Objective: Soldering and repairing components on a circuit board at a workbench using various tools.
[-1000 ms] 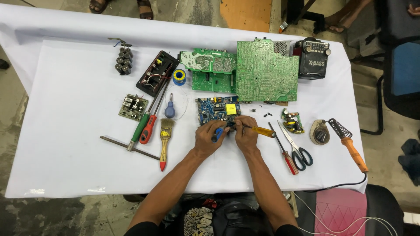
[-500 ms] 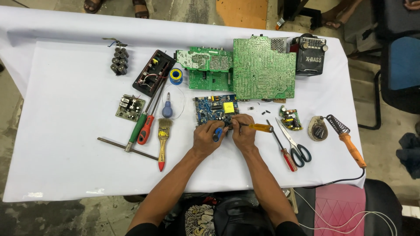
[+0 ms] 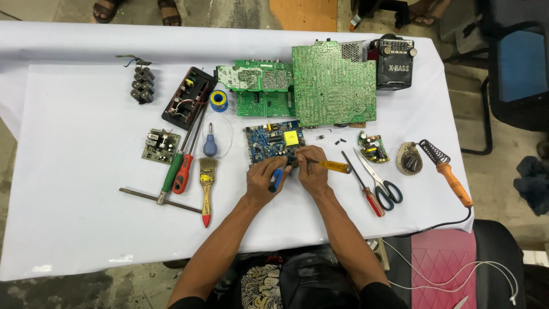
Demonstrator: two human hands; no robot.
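Step in hand: You were working at the lower right edge of the blue circuit board point(image 3: 273, 143), with both hands meeting there; I judge it was a small part being loosened or fitted.
Left hand point(image 3: 264, 182): Your fingers were clenched around a tool with a blue handle point(image 3: 275, 181).
Right hand point(image 3: 310, 169): Your fingers were grasping a screwdriver with a yellow handle point(image 3: 333, 166), its handle pointing to the right.
Next move: I think it called for a steady tip and light pressure, because the parts there are small and close together.
Look of the board: It was blue, with a yellow block point(image 3: 290, 138) near its middle and many tiny parts.
Place of the board: It lay flat on the white table point(image 3: 74, 229), just below the large green boards point(image 3: 334, 86), with a paintbrush point(image 3: 206, 183) to its left and scissors point(image 3: 378, 178) to its right.
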